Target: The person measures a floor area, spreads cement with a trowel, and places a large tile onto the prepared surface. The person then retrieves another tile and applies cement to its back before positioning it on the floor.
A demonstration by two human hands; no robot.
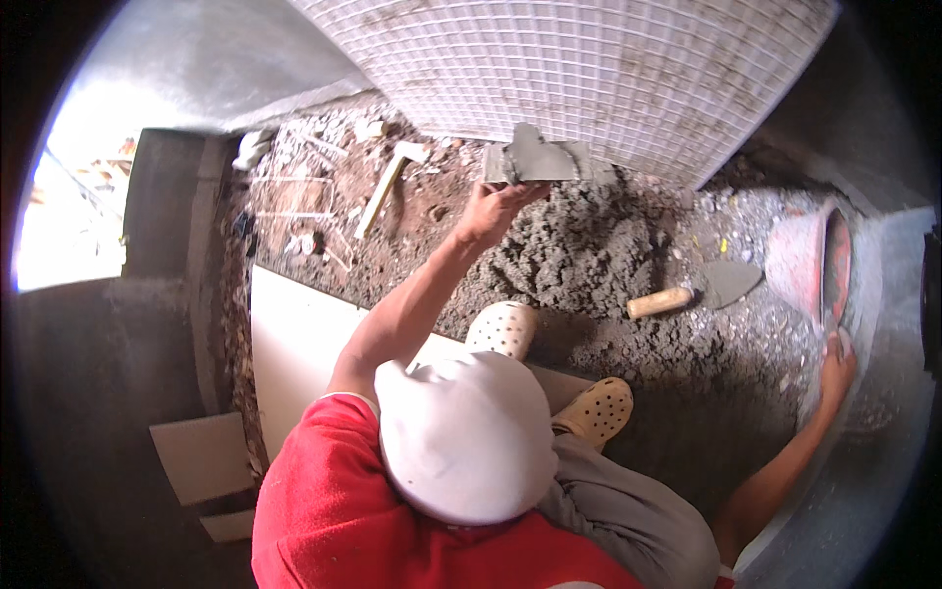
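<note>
My left hand (500, 208) grips a grey rectangular slab (567, 163) from its near side, with a lump of wet mortar (537, 155) on top. It is just in front of a large pale panel with a square grid (549, 69). Beneath and to its right lies a heap of mortar (579, 245). Far right, my right hand (839, 365) is closed beside the rim of a tilted reddish bucket (793, 257); what is in its fingers is too small to make out. A trowel (728, 283) with a wooden handle rests on the ground between the bucket and the heap.
A mallet (385, 194) with a pale head lies on the rubble (412, 211) at left. White boards (294, 329) are on the left side. Dark walls (98, 363) close in at the sides. Beige clogs (597, 410) stand below the heap; a white rounded cap (466, 442) hides the lower middle.
</note>
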